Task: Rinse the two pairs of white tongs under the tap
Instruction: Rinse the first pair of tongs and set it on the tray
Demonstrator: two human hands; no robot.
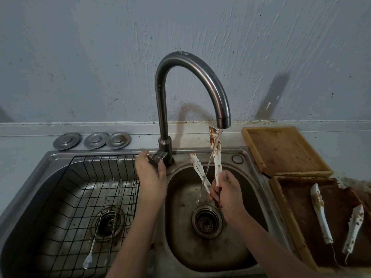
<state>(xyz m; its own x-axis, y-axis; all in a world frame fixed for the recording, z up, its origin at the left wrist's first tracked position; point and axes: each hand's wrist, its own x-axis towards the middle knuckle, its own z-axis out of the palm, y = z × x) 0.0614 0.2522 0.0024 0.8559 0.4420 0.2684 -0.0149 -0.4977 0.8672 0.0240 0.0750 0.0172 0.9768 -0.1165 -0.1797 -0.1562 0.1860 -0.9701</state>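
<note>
Right hand (226,194): gripping first tongs (215,157), sauce-stained, under running tap (222,117).
Left hand (151,173): curling round tap lever.
Remaining: second tongs (321,213) waiting, unrinsed, on tray (285,205).

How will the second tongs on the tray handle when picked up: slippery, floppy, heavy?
The second pair of tongs looks like thin white plastic, so probably light. Its two arms lie splayed apart, so they will likely spring or flex unless pinched together. Brown sauce smears the blades, so the grip may be slippery there; the handle ends near the tray's front look cleaner.
</note>
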